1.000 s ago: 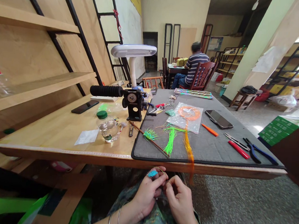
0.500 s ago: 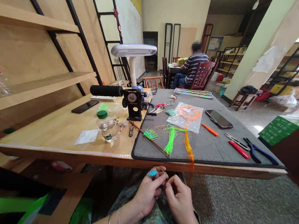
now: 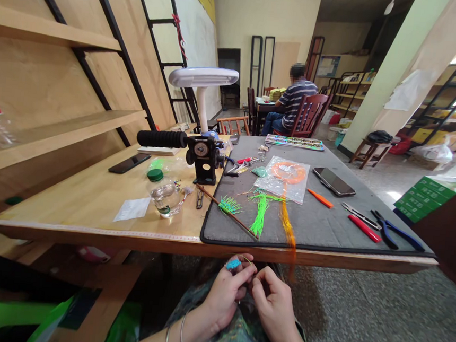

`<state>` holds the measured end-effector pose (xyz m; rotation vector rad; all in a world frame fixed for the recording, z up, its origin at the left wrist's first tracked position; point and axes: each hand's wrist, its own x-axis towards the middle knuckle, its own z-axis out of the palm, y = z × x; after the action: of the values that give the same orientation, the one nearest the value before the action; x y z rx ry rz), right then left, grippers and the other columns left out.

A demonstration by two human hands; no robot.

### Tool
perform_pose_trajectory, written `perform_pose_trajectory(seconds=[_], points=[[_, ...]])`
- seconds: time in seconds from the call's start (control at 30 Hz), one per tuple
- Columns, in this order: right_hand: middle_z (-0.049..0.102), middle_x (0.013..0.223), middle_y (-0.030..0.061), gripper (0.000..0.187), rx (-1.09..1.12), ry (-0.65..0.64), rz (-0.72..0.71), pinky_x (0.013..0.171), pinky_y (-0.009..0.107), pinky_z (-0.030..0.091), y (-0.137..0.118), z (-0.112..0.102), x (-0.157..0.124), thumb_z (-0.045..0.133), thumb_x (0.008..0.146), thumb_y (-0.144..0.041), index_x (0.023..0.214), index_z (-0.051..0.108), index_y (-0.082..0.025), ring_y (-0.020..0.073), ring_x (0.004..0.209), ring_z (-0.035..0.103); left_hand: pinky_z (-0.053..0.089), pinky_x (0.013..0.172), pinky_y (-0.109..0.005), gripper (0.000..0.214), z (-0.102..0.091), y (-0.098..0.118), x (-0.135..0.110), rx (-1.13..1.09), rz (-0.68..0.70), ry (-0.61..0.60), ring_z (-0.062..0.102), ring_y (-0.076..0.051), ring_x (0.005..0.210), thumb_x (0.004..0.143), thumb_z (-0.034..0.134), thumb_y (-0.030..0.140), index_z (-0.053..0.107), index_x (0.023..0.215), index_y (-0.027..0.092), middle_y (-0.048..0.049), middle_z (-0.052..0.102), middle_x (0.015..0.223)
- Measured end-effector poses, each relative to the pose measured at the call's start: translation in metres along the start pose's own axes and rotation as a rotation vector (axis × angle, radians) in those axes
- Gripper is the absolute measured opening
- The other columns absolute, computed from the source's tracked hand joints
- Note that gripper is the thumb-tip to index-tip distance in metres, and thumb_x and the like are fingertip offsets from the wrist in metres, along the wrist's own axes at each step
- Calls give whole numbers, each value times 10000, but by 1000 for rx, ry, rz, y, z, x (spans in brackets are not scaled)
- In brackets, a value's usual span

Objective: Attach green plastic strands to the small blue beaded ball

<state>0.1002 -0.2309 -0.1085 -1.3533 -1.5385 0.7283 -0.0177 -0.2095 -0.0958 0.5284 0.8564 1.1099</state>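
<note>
Below the table's front edge, my two hands work close together over my lap. My left hand [image 3: 227, 293] is closed, thumb against forefinger, on a thin yellowish strand [image 3: 249, 259] that curves above the fingertips. A small turquoise-blue piece [image 3: 233, 264] shows at its fingers; whether it is held or worn I cannot tell. My right hand [image 3: 274, 300] is pinched shut beside the left fingertips, and what sits between its fingers is too small to make out. On the mat nearest them lie a bundle of bright green strands [image 3: 260, 216], orange strands [image 3: 287, 224] and a brown stick [image 3: 243, 225] with a green-blue tuft [image 3: 230, 205].
A grey mat [image 3: 327, 227] covers the table's right part, with pliers [image 3: 390, 233], a red-handled tool [image 3: 364, 228], an orange tool [image 3: 320, 198] and a phone [image 3: 334, 181]. Left stand a black clamp device [image 3: 205, 158], lamp [image 3: 204, 77] and clear jar [image 3: 165, 200]. A person [image 3: 296, 100] sits beyond.
</note>
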Motion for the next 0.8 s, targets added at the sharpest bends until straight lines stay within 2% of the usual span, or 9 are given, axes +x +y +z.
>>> perform_pose_trajectory(seconds=[0.8], points=[[445,549,-53,239,-9,-5,-2,474,187,324,-2,0,2,459,842,-292,623,433,-201,93,491,418,151,408,-142,424,1,1,1,4,-1,6,356,-15,477,582,833,291,605,910,149,56,492,621]])
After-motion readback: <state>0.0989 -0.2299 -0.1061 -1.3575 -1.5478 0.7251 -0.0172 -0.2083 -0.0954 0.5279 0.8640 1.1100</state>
